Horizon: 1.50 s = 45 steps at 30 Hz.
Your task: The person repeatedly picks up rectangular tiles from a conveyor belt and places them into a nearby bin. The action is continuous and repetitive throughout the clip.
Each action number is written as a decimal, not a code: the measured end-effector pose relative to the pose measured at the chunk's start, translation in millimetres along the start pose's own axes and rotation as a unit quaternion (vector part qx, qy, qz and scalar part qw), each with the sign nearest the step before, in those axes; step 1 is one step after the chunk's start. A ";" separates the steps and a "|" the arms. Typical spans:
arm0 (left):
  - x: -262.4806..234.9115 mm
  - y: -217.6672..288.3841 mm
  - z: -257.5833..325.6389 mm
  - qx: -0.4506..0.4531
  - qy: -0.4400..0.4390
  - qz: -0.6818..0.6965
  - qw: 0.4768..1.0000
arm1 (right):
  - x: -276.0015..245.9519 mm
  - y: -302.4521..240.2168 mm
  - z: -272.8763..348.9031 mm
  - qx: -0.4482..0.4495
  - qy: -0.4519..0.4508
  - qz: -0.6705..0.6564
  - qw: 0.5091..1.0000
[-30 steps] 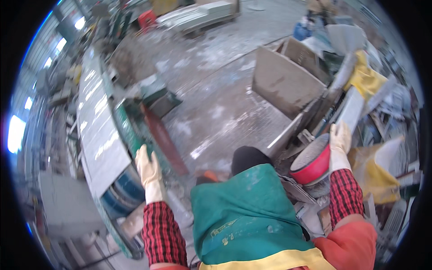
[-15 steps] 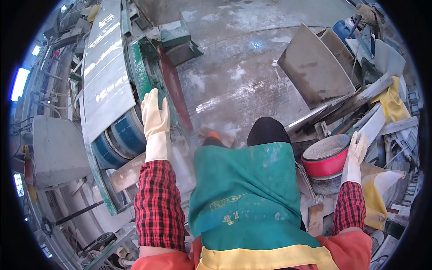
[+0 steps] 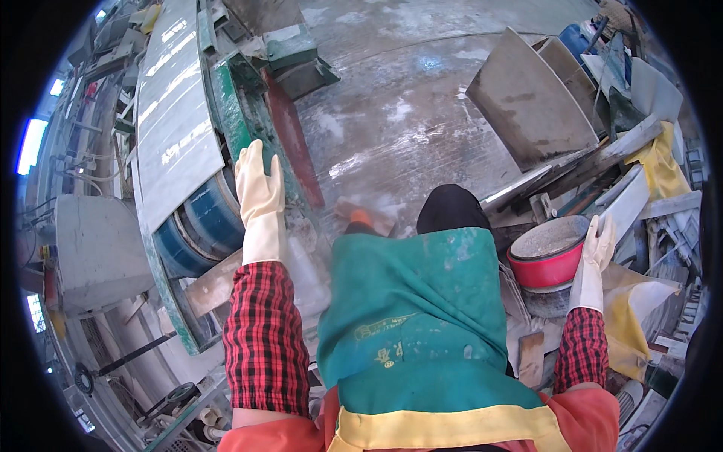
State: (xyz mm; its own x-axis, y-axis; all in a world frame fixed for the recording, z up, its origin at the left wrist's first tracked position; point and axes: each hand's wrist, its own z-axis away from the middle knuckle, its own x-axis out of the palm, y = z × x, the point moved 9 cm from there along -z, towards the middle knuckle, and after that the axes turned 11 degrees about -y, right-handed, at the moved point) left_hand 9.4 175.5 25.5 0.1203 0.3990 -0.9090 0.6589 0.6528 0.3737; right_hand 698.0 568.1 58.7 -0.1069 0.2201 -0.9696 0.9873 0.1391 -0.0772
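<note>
My left hand (image 3: 258, 187), in a cream rubber glove, is stretched forward beside the green metal frame (image 3: 230, 105) of a conveyor. Its fingers are straight with the thumb apart, and it holds nothing; whether it touches the frame I cannot tell. On the other side, my right hand (image 3: 596, 255) wears a similar glove. That hand is open next to a round red-banded tub (image 3: 548, 265), its fingers extended past the rim; contact with the tub is unclear. Between my arms hangs a green apron (image 3: 422, 301) over my legs.
At left runs a pale conveyor belt (image 3: 177, 98) over a blue roller (image 3: 215, 215). Large grey-brown slabs (image 3: 527, 98) lean at the right. Planks, a yellow cloth (image 3: 664, 169) and scrap crowd the right side. Wet concrete floor (image 3: 392, 113) stretches ahead.
The view has shifted slightly, and my feet and apron sit a little differently. Both hands keep nearly the same pose beside the conveyor and the tub.
</note>
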 end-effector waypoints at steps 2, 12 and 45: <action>-5.5 5.7 0.3 0.012 0.030 0.000 0.999 | 0.2 -0.7 3.0 -0.011 0.020 0.016 1.000; 10.9 -48.2 -11.4 -0.066 -0.035 0.375 0.924 | -4.7 18.4 -17.1 0.140 -0.050 0.014 0.989; -49.2 121.7 34.4 -0.158 -0.157 0.851 0.476 | -108.4 -467.4 -10.5 -0.454 -0.302 -0.430 0.719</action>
State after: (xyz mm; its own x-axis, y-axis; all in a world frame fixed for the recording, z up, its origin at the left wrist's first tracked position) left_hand 109.2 213.2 109.4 0.4179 0.4404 0.7946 -0.7296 -0.3586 0.5824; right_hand 246.9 489.3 202.3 -0.2901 -0.7459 -0.5996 0.0730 0.6075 -0.7910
